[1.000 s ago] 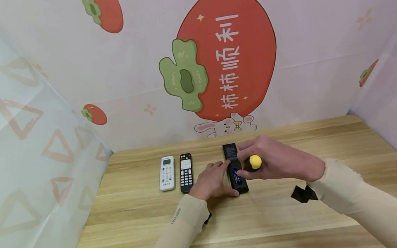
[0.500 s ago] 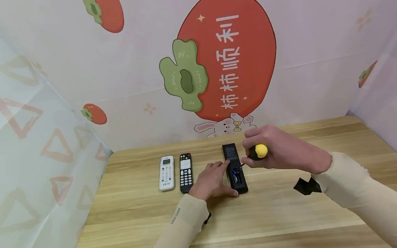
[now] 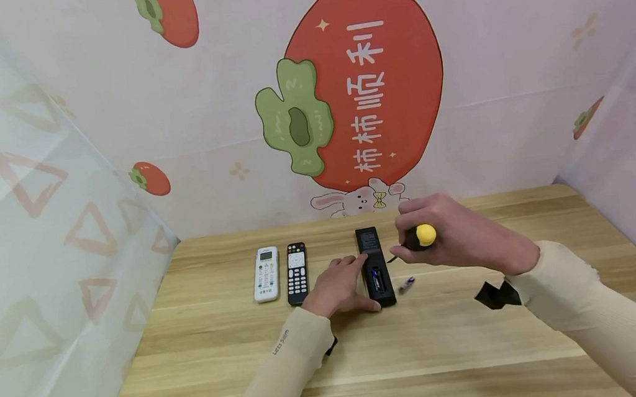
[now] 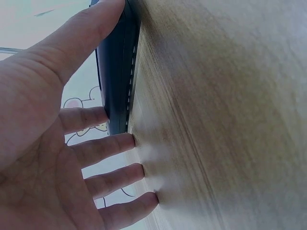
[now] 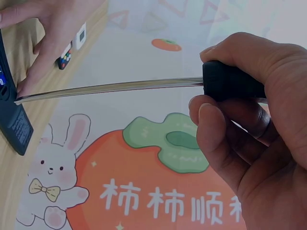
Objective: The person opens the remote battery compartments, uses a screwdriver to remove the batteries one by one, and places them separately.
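Note:
A black remote control (image 3: 367, 242) lies back side up, its battery compartment uncovered and a blue battery (image 3: 378, 280) inside. A second battery (image 3: 407, 285) rests on the table just right of the remote. My left hand (image 3: 337, 288) steadies the remote from its left side, forefinger near the middle and thumb at the near end. In the left wrist view, the other fingers (image 4: 115, 178) extend straight toward the tabletop. My right hand (image 3: 455, 234) grips a screwdriver (image 3: 425, 236) with a black and yellow handle. Its metal shaft (image 5: 115, 87) points left, overlapping the remote in the right wrist view.
Left of my left hand lie a black remote with white buttons (image 3: 297, 273) and a white remote with a small display (image 3: 266, 274). A patterned backdrop (image 3: 229, 205) rises behind the wooden table (image 3: 213, 362).
One battery has come out of the compartment onto the table to the right. My right hand has moved right and away from the compartment with the screwdriver. My left hand stays put.

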Tool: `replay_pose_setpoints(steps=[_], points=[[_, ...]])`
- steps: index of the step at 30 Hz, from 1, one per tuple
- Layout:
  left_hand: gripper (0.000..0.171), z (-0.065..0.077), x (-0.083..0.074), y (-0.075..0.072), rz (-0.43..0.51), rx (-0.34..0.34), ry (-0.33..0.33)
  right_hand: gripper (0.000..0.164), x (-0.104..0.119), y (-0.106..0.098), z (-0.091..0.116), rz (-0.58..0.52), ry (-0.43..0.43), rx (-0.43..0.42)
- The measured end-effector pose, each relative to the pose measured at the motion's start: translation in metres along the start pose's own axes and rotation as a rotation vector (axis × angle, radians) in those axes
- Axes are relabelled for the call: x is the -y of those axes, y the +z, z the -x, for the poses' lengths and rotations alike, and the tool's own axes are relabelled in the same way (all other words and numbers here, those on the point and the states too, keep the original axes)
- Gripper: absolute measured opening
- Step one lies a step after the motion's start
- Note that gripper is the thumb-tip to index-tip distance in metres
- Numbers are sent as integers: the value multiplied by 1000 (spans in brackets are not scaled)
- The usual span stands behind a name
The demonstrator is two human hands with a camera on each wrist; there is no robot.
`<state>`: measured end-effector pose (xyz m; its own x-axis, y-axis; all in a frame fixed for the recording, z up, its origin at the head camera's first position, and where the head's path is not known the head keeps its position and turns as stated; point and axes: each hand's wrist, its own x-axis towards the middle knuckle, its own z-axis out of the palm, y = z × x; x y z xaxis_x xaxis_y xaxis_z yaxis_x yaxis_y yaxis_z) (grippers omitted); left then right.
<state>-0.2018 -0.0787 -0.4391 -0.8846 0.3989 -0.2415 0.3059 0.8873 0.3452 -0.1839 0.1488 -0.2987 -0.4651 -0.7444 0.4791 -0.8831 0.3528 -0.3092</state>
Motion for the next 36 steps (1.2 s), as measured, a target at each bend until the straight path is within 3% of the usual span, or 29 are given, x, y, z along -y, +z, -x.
replay_pose_setpoints(steps=[36], points=[[107, -2, 2, 1, -9, 9, 1, 32, -5, 5, 8, -64, 87, 7]])
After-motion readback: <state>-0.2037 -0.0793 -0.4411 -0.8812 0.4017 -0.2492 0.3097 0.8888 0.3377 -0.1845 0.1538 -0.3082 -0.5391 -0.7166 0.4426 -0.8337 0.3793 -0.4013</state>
